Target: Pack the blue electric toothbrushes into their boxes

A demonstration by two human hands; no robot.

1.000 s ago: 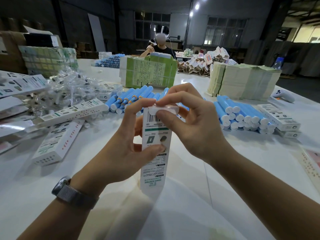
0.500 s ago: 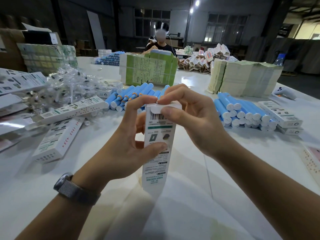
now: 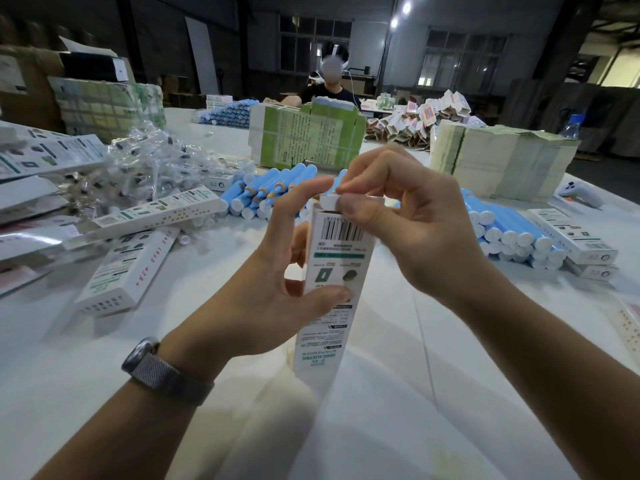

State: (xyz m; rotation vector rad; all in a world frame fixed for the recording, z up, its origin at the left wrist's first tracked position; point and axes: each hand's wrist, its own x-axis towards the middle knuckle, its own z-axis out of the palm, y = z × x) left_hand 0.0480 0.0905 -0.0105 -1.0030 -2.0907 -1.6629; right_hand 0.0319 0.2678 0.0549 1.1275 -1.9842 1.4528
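From the head view, the left hand (image 3: 263, 299) has its grip wrapped round an upright toothbrush box (image 3: 332, 282) above the worktop (image 3: 398, 393), while the right hand (image 3: 408, 230) pinches its top flap (image 3: 329, 203). Best to brace the box walls steady and tuck the flap in squarely, without creasing it.

my left hand (image 3: 263, 306) and right hand (image 3: 412, 233) are both bare: no gloves, no rings visible. both forearms are uncovered to the frame edge, no sleeves in view. on my left wrist sits a watch (image 3: 140, 355) with a rounded dark grey metallic case, on a grey woven mesh band (image 3: 173, 384) with a fine speckled texture.
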